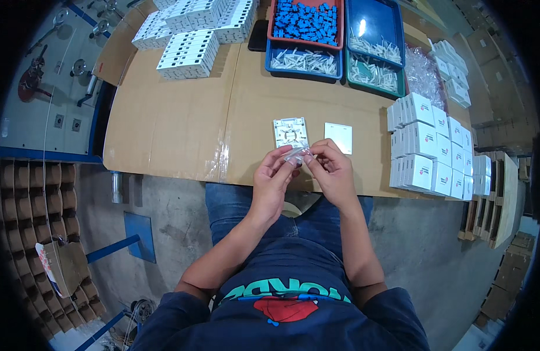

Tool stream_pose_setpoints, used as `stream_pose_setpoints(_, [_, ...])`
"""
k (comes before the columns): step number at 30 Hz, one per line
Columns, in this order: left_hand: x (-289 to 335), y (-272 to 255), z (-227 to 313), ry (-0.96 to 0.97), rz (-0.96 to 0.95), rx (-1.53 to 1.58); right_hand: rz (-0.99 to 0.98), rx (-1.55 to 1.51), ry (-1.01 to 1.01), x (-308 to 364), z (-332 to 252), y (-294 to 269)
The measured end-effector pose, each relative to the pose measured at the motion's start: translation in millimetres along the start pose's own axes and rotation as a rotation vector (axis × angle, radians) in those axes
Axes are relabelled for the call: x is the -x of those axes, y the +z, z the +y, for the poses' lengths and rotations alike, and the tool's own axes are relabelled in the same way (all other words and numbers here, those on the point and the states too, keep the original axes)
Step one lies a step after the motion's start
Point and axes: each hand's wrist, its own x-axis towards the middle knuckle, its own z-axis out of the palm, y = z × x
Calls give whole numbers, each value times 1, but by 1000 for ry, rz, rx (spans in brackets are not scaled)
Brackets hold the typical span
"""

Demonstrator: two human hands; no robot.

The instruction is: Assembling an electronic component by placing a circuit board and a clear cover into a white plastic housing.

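Observation:
A small clear plastic bag (297, 154) is pinched between my two hands, just above the table's near edge; its contents are too small to make out. My left hand (271, 180) grips one side of it with thumb and fingers. On the other side, the thumb and forefinger of my right hand (332, 169) close on the bag's edge. Right behind the bag, a white plastic frame (290, 131) with clips and a round centre lies flat, partly covered by my fingers. A plain white square plate (339, 138) lies to its right, behind my right hand.
Cardboard (164, 117) covers the table. Stacks of white modules (190, 55) stand back left. A red tray (270, 23) of blue parts, a blue tray (339, 76) and a green tray (363, 89) of pale pieces are at the back. White boxes (422, 140) are piled at right.

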Motion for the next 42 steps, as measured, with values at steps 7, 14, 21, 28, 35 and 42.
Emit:
stream_pose_setpoints(7, [-4, -9, -1, -10, 22, -10, 25, 29, 26, -2, -1, -4])
stream_pose_setpoints(14, [-3, -8, -5, 25, -47, -73, 35, -196, 141, 1, -10, -8])
stream_pose_setpoints(21, [-5, -4, -9, 76, -41, -140, 31, -157, 92, 1, -4, -14])
stream_pose_setpoints(28, [-1, -2, -3, 16, -59, -109, 53, -205, 87, -2, -4, -13])
stream_pose_setpoints(35, [-3, -3, -9, 31, -66, -87, 46, -221, 79, 0, -2, -12])
stream_pose_setpoints(42, [-3, -1, -6, 10, -75, -78, 38, -174, 68, -2, -2, -15])
